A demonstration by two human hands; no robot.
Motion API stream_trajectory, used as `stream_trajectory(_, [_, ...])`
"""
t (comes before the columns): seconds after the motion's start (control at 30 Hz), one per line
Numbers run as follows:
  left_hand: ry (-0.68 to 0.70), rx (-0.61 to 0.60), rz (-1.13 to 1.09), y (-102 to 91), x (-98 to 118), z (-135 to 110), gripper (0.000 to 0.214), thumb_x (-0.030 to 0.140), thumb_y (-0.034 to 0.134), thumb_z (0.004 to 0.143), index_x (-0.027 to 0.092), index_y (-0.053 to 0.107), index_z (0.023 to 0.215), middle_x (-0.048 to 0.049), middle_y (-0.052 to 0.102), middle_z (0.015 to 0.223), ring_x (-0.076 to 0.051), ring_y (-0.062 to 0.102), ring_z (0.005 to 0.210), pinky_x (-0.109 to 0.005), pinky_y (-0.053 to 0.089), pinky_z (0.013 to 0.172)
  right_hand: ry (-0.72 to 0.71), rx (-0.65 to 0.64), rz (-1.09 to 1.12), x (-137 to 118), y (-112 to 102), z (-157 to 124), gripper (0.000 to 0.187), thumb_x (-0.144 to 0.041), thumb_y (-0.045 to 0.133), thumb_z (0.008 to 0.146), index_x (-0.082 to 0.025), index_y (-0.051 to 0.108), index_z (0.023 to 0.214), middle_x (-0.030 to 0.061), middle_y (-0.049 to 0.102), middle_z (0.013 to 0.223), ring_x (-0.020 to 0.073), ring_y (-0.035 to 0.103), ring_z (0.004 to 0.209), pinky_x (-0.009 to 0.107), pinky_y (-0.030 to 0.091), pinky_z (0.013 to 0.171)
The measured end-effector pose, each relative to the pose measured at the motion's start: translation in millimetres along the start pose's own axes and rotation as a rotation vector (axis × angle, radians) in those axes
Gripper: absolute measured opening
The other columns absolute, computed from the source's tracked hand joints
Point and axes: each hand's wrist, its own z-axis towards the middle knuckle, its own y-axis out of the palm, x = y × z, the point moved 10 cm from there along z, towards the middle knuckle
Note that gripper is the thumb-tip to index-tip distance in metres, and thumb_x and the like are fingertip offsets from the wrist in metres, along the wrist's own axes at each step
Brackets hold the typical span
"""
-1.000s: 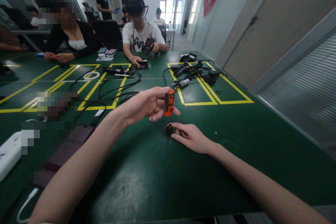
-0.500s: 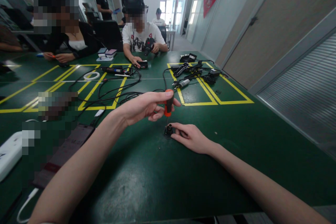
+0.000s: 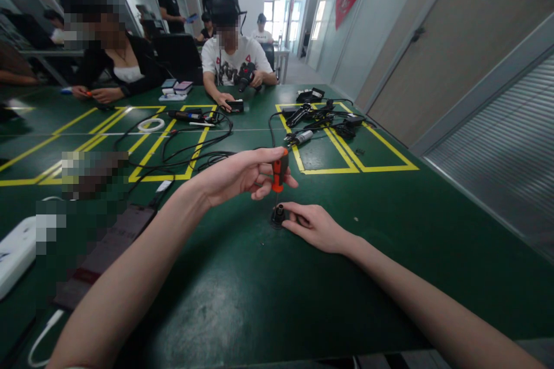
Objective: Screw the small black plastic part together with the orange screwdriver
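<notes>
My left hand [image 3: 242,176] grips the orange-and-black handle of a small screwdriver [image 3: 278,174], held upright with its thin shaft pointing down into a small black part [image 3: 277,215] on the green table [image 3: 242,294]. My right hand [image 3: 315,225] rests on the table with its fingers pinched around that black part, holding it in place. The screwdriver tip disappears into the top of the part.
Black cables [image 3: 190,150], tools and chargers [image 3: 320,118] lie inside yellow-taped squares farther back. A white power strip [image 3: 15,253] and a dark flat device [image 3: 108,248] lie at the left. Two people sit across the table, one handling a phone [image 3: 236,106].
My left fingers have shifted round the screwdriver handle, which has turned slightly in place. My right hand and the black part have not moved.
</notes>
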Motion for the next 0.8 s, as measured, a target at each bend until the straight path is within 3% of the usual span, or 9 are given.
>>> stream_trajectory(0.4, [-0.008, 0.016, 0.012, -1.4, -1.2, -1.2, 0.054, 0.065, 0.077, 0.083, 0.013, 0.069, 0.099, -0.0051, 0.068, 0.09, -0.006, 0.046, 0.054, -0.021, 0.033, 0.046, -0.001, -0.008, -0.007, -0.2, 0.3, 0.3, 0.042, -0.039, 0.058, 0.104, -0.015, 0.068, 0.136, -0.0012, 0.066, 0.075, 0.0113, 0.049, 0.056, 0.025, 0.037, 0.061])
stream_trajectory(0.6, [-0.021, 0.062, -0.04, -5.7, 0.1, -1.9, 0.056, 0.067, 0.069, 0.086, 0.012, 0.07, 0.093, -0.0101, 0.072, 0.098, -0.007, 0.044, 0.052, -0.023, 0.031, 0.044, 0.004, -0.017, -0.005, 0.3, 1.2, 0.6, 0.041, -0.038, 0.058, 0.103, -0.014, 0.068, 0.135, -0.0013, 0.066, 0.075, 0.0117, 0.048, 0.057, 0.026, 0.037, 0.061])
stream_trajectory(0.8, [0.012, -0.011, -0.02, 2.0, 3.7, 0.5, 0.052, 0.063, 0.067, 0.09, 0.012, 0.068, 0.091, -0.0111, 0.074, 0.092, -0.007, 0.044, 0.049, -0.022, 0.032, 0.043, -0.004, -0.008, -0.008, -0.2, 0.3, 0.6, 0.042, -0.038, 0.058, 0.103, -0.014, 0.068, 0.136, -0.0003, 0.067, 0.077, 0.0121, 0.05, 0.058, 0.026, 0.037, 0.062])
